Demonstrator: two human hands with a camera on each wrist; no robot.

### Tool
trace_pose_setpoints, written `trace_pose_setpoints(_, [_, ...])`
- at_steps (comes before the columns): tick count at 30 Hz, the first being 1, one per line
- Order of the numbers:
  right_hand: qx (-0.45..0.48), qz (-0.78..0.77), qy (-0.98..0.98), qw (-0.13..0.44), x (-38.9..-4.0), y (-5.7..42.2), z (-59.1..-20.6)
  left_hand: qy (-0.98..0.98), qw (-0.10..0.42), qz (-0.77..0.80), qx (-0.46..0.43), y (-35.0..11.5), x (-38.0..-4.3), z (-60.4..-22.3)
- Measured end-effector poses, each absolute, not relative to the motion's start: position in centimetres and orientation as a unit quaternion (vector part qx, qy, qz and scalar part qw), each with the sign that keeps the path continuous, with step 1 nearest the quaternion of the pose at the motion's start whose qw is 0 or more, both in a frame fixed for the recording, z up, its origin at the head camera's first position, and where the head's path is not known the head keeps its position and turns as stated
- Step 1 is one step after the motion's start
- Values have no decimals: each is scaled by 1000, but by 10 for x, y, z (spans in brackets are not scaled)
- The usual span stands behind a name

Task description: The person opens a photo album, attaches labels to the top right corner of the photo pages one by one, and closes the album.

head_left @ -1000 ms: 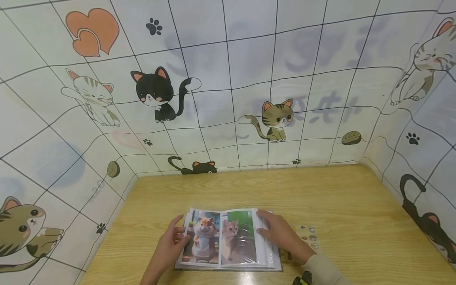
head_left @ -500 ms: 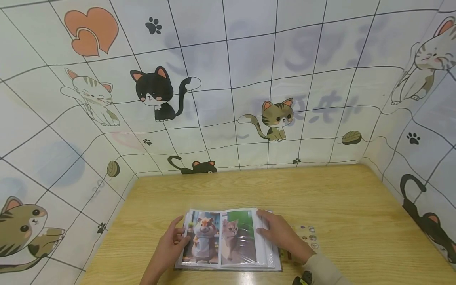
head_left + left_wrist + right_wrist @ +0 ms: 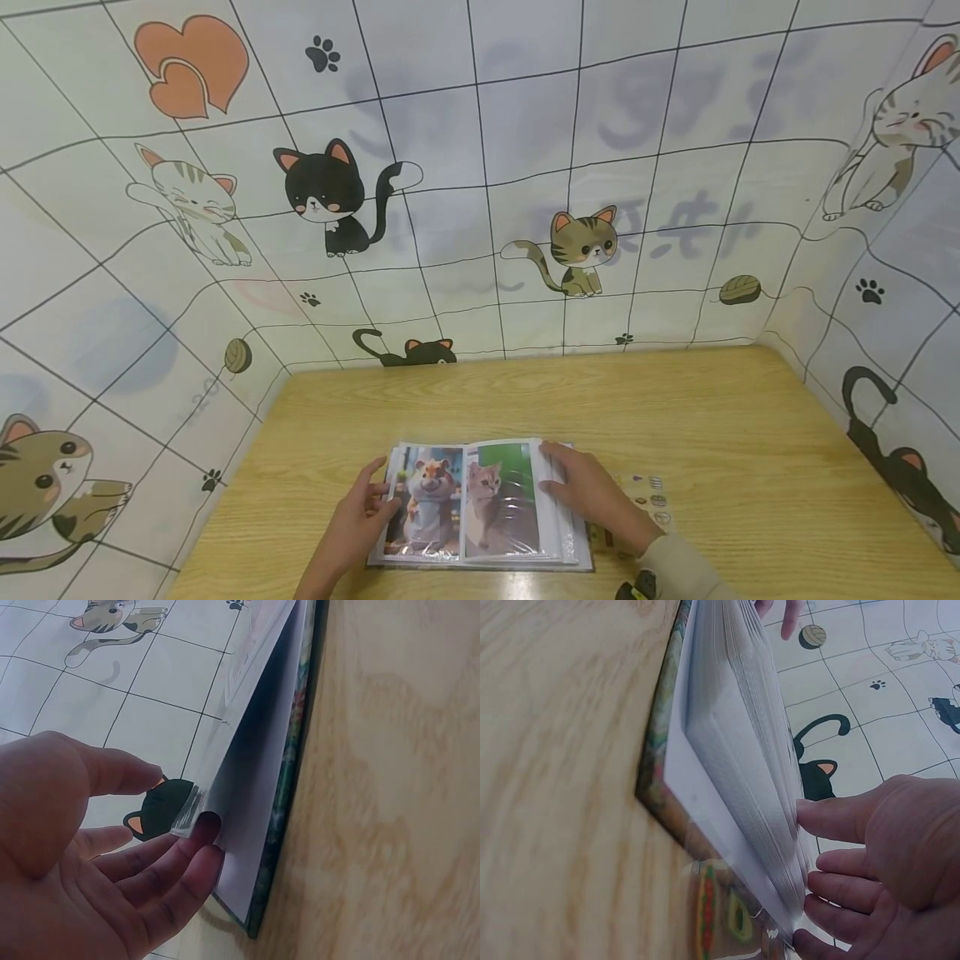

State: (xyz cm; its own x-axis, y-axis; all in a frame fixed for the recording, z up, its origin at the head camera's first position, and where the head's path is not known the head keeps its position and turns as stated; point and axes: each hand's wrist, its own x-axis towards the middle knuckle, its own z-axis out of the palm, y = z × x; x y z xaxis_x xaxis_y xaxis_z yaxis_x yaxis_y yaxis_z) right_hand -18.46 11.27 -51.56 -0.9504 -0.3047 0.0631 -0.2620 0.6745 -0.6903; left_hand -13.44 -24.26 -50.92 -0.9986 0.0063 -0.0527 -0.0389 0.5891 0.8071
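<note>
A photo album (image 3: pixel 465 546) lies spread on the wooden table. Its left photo shows a hamster in an apron, its right one a ginger kitten under a shiny clear sleeve. My left hand (image 3: pixel 358 517) is at the left edge. In the left wrist view its fingertips (image 3: pixel 204 829) curl under the lifted clear-sleeved page, the thumb on the photo side, with the patterned cover below. My right hand (image 3: pixel 596 496) rests along the right page edges, thumb and fingers fairly straight. The right wrist view shows its fingertips (image 3: pixel 806 896) touching the thick page stack (image 3: pixel 742 742).
A clear sheet with small food pictures (image 3: pixel 651 500) lies partly under the album's right side and my right forearm. A dark and yellow wristband (image 3: pixel 637 586) is at my right wrist. Cat-printed white walls (image 3: pixel 517 317) enclose the wooden table (image 3: pixel 525 400) at the back and sides.
</note>
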Motion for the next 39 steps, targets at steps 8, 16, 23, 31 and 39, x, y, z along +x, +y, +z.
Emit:
trace_pose_setpoints(8, [-153,-372,915,28,-185,113,-515,891,29,452,-12,-242,-135,-509])
trace_pose_setpoints(16, [-152,-373,915,27,-185,112,-516,894,30,447,-19,-241,-135,-508])
trace_pose_setpoints(23, [-147,-374,915,31,-185,112,-515,896,29,442,-25,-242,-136,-508])
trace_pose_setpoints(31, [-147,-377,914,32,-185,112,-515,898,27,438,-29,-242,-137,-509])
trace_pose_setpoints(39, [-148,-378,913,36,-186,113,-516,896,22,442,-33,-241,-137,-506])
